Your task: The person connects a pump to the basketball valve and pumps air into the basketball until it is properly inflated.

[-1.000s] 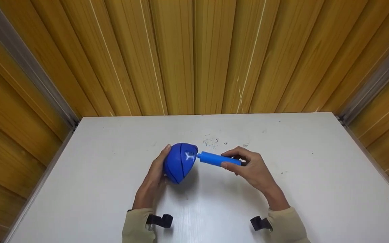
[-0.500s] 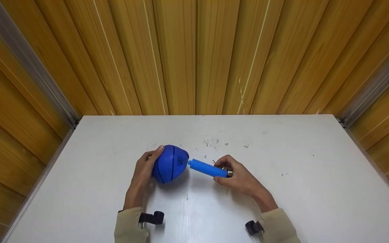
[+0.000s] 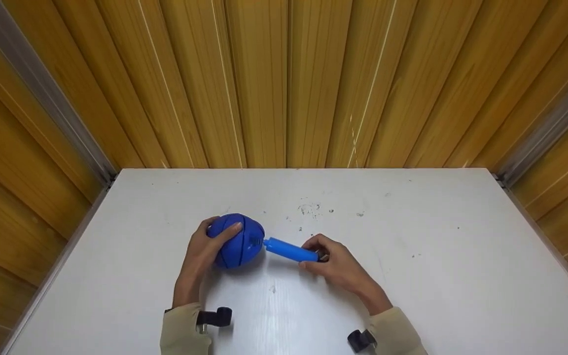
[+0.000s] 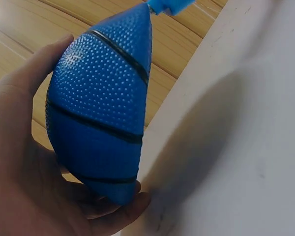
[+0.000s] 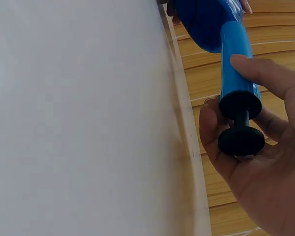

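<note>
A partly collapsed blue ball (image 3: 234,241) with black seams and a pebbled skin is held in my left hand (image 3: 201,251). In the left wrist view, my fingers curl under the ball (image 4: 101,113) and the thumb lies along its far side. My right hand (image 3: 336,261) grips a light blue hand pump (image 3: 291,250) by its barrel. The pump's nozzle end meets the ball's right side. In the right wrist view, the black plunger handle (image 5: 241,141) stands a short way out of the barrel, with my thumb on the barrel.
Both hands are over a white table (image 3: 412,296) with small dark scuff marks (image 3: 309,209). Wood-patterned panels (image 3: 259,84) rise behind it and at both sides. A black wrist camera (image 3: 224,316) sticks out from the left sleeve, another camera (image 3: 358,340) from the right.
Both hands have moved left and slightly toward me, with the ball and pump still joined. My left thumb has come over the ball's front, and the ball has turned and looks rounder.
</note>
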`<state>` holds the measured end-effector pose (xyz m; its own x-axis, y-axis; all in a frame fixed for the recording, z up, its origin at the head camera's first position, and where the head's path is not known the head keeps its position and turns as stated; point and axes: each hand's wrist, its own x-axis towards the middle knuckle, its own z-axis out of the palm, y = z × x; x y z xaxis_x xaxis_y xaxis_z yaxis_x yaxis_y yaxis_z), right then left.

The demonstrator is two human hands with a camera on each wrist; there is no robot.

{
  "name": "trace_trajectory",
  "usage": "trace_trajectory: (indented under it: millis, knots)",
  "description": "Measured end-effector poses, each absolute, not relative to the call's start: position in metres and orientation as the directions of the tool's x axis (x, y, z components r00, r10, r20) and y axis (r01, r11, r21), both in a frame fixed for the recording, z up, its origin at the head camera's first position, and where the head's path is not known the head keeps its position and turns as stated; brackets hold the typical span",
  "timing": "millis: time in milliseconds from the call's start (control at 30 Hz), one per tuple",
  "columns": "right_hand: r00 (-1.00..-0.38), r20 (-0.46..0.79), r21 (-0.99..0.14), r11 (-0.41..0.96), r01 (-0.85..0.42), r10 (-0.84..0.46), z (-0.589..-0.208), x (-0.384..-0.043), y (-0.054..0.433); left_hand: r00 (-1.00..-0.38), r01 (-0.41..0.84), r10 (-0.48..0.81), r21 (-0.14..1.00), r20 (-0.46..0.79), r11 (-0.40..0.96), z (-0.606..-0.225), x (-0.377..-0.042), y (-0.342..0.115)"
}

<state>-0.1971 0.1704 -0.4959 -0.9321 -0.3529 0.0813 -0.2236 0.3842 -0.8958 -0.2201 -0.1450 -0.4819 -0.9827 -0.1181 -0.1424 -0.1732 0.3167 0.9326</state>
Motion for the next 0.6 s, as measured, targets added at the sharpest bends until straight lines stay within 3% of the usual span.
trace_trajectory:
  millis: [433, 500, 600]
  knots:
    - [-0.934, 0.073, -0.866, 0.442, -0.234, -0.350, -0.502, -0.197, 0.163, -0.987, -0.102, -0.160, 0.837, -0.017, 0.537, -0.483, -0.219, -0.143]
    - [-0.934, 0.066, -0.868, 0.442, -0.228, -0.352, -0.503, -0.197, 0.164, -0.986, -0.054, -0.162, 0.824, 0.046, 0.564, -0.479, -0.217, -0.139]
    - [-0.933, 0.058, -0.871, 0.439, -0.220, -0.354, -0.503, -0.197, 0.164, -0.961, 0.110, -0.133, 0.780, 0.241, 0.616, -0.469, -0.214, -0.125]
